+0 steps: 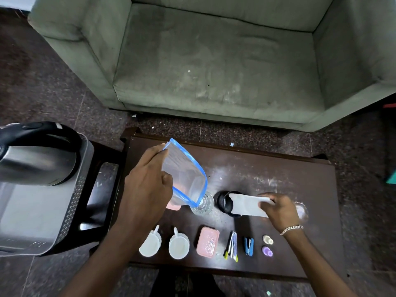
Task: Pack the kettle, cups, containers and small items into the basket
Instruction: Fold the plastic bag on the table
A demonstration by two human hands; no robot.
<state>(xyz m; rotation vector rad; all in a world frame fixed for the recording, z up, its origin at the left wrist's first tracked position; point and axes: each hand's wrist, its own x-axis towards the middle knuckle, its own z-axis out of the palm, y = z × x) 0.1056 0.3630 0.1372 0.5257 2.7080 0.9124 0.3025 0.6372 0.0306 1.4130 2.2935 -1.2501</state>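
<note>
Left hand (147,185) holds clear box (184,176) tilted over glass (203,204). Could knock glass off bench (278,181). Right hand (278,207) pinches white packet (246,205); might drop.

head camera looks steeply down, close over the table (278,168).

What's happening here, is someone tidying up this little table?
A person is packing things into a grey basket beside the table; the kettle is already in it. The left hand holds a clear container with a blue rim, the right hand a white packet. Two white cups, a pink box and small items still wait on the table.
</note>
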